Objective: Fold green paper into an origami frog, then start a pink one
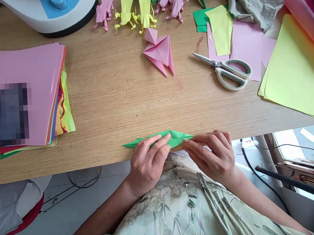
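A long, narrow piece of green folded paper (177,138) with pointed ends lies along the front edge of the table. My left hand (150,160) is closed over its left half, fingertips pressed on top and the thumb close beside them. At the right tip, my right hand (213,153) pinches the paper between thumb and fingers. Beyond my hands lies a pink folded paper figure (162,50) with pointed flaps. The undersides of my fingers are hidden.
Scissors (226,70) lie at right, partly over pink paper scraps (248,49). Yellow sheets (296,71) cover the right side. A stack of coloured paper (33,68) stands at left. Several folded figures (126,10), a white-and-blue device (70,17) and a grey cloth (256,3) line the back.
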`<state>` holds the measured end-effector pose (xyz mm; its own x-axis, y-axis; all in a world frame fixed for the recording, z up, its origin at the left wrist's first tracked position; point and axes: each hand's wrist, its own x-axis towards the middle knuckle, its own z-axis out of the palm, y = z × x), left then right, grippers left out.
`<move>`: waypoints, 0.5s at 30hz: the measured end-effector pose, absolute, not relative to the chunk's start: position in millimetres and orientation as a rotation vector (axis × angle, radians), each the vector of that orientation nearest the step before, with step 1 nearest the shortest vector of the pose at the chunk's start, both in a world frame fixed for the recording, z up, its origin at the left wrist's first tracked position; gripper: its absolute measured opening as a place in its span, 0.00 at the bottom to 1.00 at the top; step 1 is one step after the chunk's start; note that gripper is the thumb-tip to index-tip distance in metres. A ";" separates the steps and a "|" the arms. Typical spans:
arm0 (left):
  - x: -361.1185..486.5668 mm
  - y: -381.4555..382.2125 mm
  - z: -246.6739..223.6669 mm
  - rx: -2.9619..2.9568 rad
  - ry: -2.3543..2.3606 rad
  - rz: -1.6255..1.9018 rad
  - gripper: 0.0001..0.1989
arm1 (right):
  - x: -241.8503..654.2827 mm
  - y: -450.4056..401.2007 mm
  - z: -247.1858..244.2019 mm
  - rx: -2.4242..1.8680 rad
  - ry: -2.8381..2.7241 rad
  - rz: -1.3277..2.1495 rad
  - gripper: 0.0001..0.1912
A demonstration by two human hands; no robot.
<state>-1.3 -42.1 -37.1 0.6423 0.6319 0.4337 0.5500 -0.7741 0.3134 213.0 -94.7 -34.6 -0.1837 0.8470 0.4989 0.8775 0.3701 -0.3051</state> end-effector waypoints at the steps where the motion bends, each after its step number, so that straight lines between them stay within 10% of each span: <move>1: -1.5 -42.2 -37.5 2.686 0.986 0.808 0.11 | 211.3 -91.1 -33.1 -1.484 -2.054 -0.047 0.14; 15: -4.7 -41.2 -32.6 2.634 1.042 0.914 0.09 | 205.9 -79.5 -34.0 -1.478 -2.116 0.082 0.04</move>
<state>-4.7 -41.2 -32.6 0.5689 0.6661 0.4823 0.5651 -0.7427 0.3593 205.9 -79.5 -34.0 -0.2420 0.8835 0.4011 0.8498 0.3925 -0.3517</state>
